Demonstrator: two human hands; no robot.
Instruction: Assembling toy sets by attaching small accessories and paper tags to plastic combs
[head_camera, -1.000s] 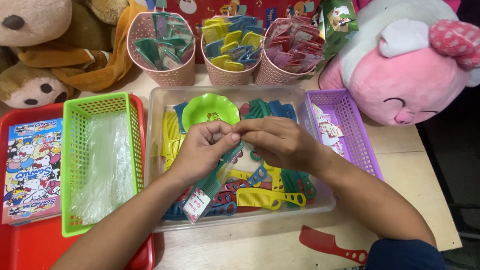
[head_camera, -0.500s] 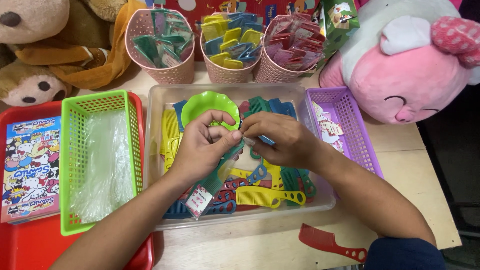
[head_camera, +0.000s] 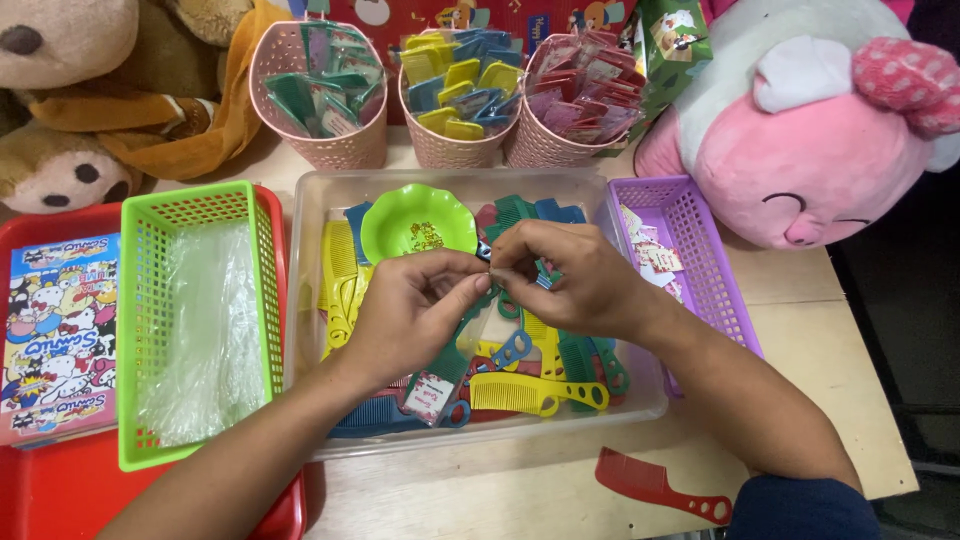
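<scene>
Red plastic tray fills the lower left of the frame, carrying a cartoon-printed card packet and a lime green mesh basket lined with clear plastic bags. Brown plush toys sit in the upper left corner. Along the top edge stand three pink woven cups stuffed with packaged combs. At the centre, a clear plastic bin holds a heap of coloured plastic combs and a green scalloped dish. Over the bin, the left hand has its fingers pinched shut on the upper end of a dark green comb in a clear sleeve, which hangs down with a small printed tag at its lower end. The right hand meets it just right of centre, its fingers closed at the same upper end, touching the left fingertips. To the right lies a purple mesh basket with small tags inside, a pink plush toy behind it. On the wooden desk, lower right, a red comb lies alone.
</scene>
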